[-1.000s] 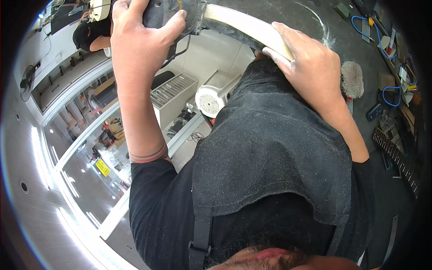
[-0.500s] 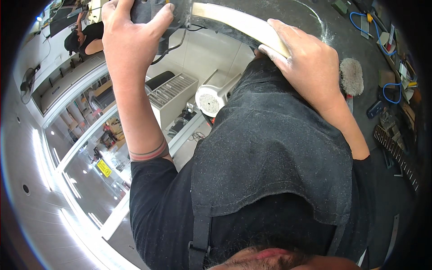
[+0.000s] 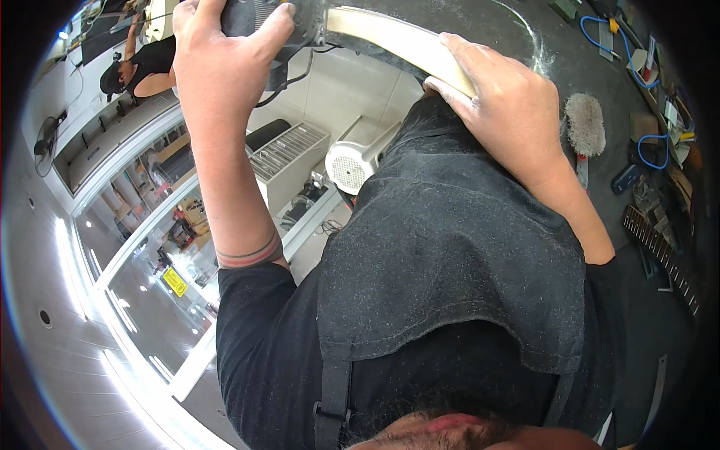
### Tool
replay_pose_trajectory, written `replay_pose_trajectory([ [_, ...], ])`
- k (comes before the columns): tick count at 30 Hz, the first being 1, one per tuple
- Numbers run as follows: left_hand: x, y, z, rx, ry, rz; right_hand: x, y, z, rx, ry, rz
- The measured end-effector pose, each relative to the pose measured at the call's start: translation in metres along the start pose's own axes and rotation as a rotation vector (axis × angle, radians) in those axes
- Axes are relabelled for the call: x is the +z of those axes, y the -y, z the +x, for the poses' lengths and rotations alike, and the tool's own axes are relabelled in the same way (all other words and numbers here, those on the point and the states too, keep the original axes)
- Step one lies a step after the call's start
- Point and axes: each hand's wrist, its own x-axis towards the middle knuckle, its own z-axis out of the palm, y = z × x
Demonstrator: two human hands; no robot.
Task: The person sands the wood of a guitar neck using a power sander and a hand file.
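Observation:
At the top left, my left hand (image 3: 229, 56) grips a black power tool (image 3: 306, 24), its thumb lying along the ribbed housing. The tool's upper part is cut off by the picture's edge. A long, pale wooden-looking piece (image 3: 394, 39) runs from beside the tool toward the right. My right hand (image 3: 514, 105) is closed round its right end, with the thumb on the near edge and the fingers over the far side. That end is hidden in the palm. Pale dust clings to my right fingers and the dark apron (image 3: 450, 255).
The dark bench (image 3: 480, 22) carries a grey fuzzy brush (image 3: 585, 124), a slotted fretboard-like strip (image 3: 660, 259), blue cord (image 3: 592, 26) and small tools. Left of my body are a white motor (image 3: 350, 166), a slatted box (image 3: 292, 154) and glass panels. Another person (image 3: 139, 71) works at far left.
The pale piece and my right hand have shifted slightly left, while my left hand and the tool have moved slightly right. Both hands keep their grip. The other person's head has lifted a little.

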Motion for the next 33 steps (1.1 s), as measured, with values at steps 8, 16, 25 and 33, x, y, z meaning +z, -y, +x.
replay_pose_trajectory([
  [8,0.005,-0.011,-0.004,-0.033,0.019,0.043,0.0,0.001,-0.002,-0.017,-0.024,-0.012],
  [16,0.013,0.001,-0.008,0.145,0.015,0.033,0.001,0.001,-0.003,-0.024,-0.036,-0.011],
  [25,0.008,-0.013,-0.013,0.166,0.016,0.095,0.001,0.001,-0.003,-0.019,-0.022,0.003],
  [33,0.01,0.003,-0.011,0.172,-0.026,0.086,0.001,0.003,-0.003,-0.046,-0.041,0.006],
])
